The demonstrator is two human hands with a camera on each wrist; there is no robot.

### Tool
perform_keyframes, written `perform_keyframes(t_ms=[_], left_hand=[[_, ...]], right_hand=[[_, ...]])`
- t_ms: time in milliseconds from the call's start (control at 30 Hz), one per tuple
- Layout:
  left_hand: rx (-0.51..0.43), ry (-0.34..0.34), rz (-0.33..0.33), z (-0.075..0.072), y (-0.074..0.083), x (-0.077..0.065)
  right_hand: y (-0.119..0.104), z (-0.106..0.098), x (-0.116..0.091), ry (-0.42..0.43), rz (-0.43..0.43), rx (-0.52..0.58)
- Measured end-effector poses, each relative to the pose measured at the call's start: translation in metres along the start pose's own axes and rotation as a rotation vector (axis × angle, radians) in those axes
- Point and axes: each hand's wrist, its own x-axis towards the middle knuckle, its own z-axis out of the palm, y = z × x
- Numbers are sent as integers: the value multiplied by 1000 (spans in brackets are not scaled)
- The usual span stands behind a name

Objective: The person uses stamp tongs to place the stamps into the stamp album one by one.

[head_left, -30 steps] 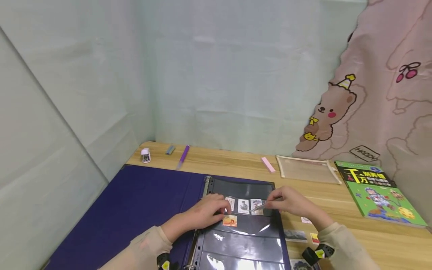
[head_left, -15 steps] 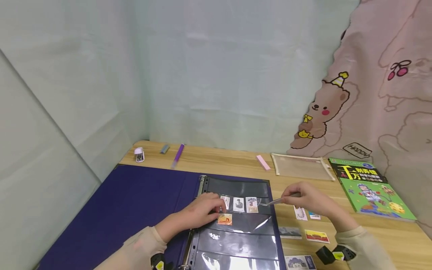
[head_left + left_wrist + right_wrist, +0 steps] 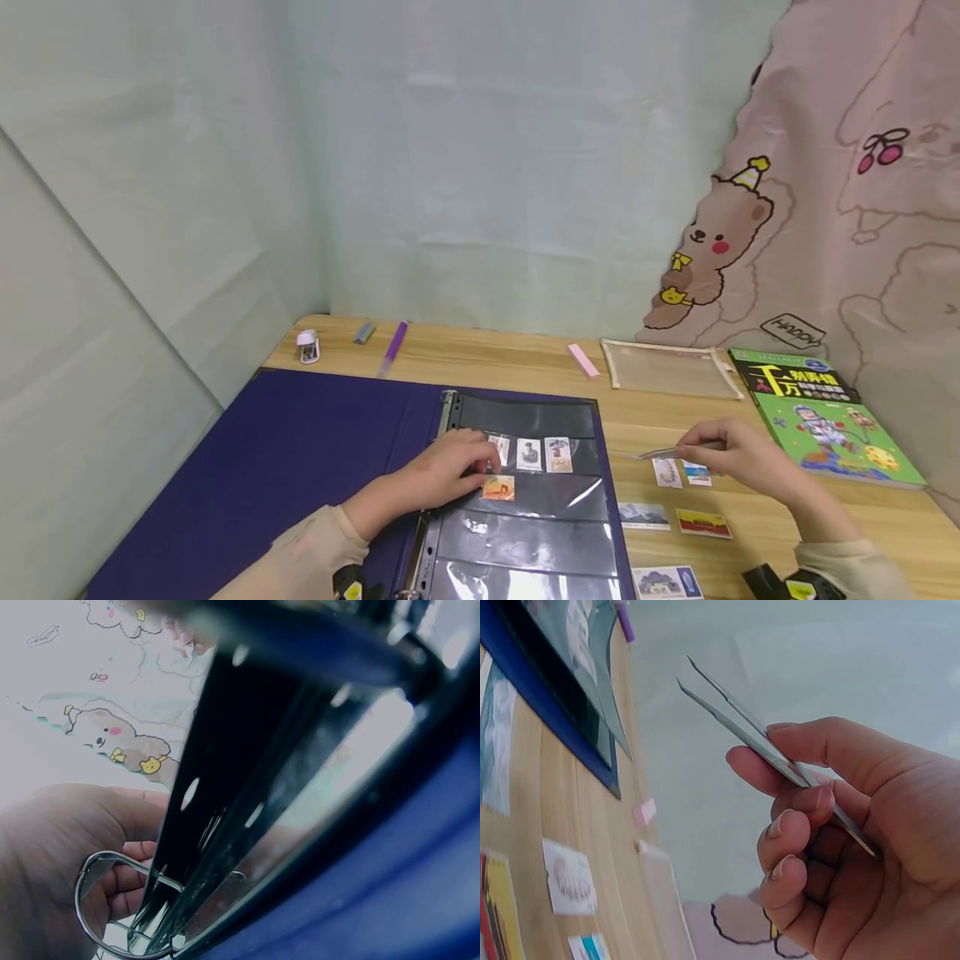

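My right hand [image 3: 738, 454] pinches metal tweezers [image 3: 757, 742] between thumb and fingers. The tips are apart with nothing between them, above the table just right of the binder. Close to the tweezers lie a pale stamp [image 3: 667, 472] and a blue-and-white stamp [image 3: 697, 473]. My left hand [image 3: 450, 468] rests on the black pocket page [image 3: 525, 533] of an open navy stamp album [image 3: 322, 450], fingers lightly bent. By its fingertips lies an orange stamp [image 3: 498, 487]. Above that, one pocket row holds a partly covered stamp [image 3: 500, 450], a grey portrait stamp [image 3: 528, 455] and a colourful stamp [image 3: 558, 455].
More stamps lie right of the album: a grey landscape stamp [image 3: 643, 516], a red-and-yellow stamp [image 3: 703, 523] and a building stamp [image 3: 666, 582]. Behind are a mesh pouch [image 3: 671, 371], green book [image 3: 828, 421], pink strip [image 3: 583, 360], purple pen [image 3: 393, 346] and small stapler [image 3: 308, 346].
My right hand has drawn the tweezers away from the colourful stamp in the pocket row and moved right, over the loose stamps. The left hand stays on the page.
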Motion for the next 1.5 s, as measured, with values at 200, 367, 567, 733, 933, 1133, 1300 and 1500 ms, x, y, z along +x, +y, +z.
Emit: perform_keyframes(t_ms=[200, 367, 567, 733, 933, 1133, 1300, 1500], left_hand=[[-22, -7, -9, 2, 0, -1], [-20, -3, -7, 2, 1, -2], [-14, 10, 4, 4, 1, -3], [-20, 2, 6, 4, 1, -3], [-25, 3, -1, 3, 2, -3], [-9, 28, 15, 3, 0, -1], [1, 30, 17, 2, -1, 0], [1, 13, 5, 1, 0, 1]], right_hand=[[14, -5, -14, 26, 21, 28], [25, -6, -24, 49, 91, 18], [42, -7, -30, 61, 151, 46], [53, -9, -35, 69, 182, 64], [59, -13, -36, 60, 226, 1], [61, -15, -34, 68, 301, -101], [61, -16, -35, 69, 331, -125], [64, -15, -34, 53, 299, -127]])
